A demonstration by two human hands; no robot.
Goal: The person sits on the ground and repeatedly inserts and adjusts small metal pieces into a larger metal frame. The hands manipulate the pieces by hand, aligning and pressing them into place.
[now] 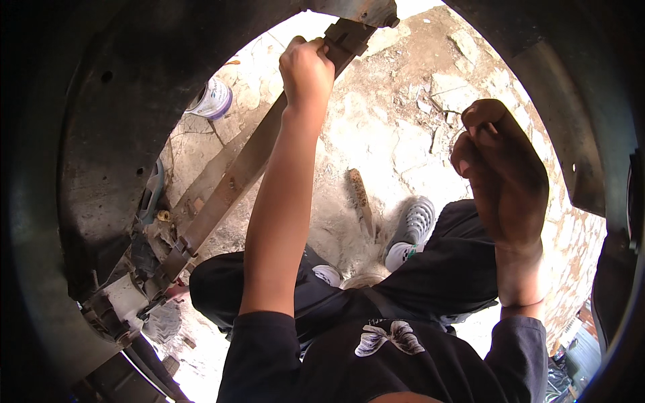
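Observation:
My left hand (307,67) grips the upper end of a long flat rusty metal leaf-spring bar (232,181) that runs diagonally from the top centre down to the lower left. Its lower end joins a clamp and bracket (161,272) on the vehicle underside. My right hand (504,171) is raised at the right with fingers curled, in shadow; nothing is visible in it. My legs in black trousers and grey-white shoes (413,232) are below.
Dark curved metal of a wheel arch (101,134) surrounds the view on the left, top and right. Below is cracked pale stony ground (390,134) with a white tub (213,99) and a wooden-handled tool (361,198) lying on it.

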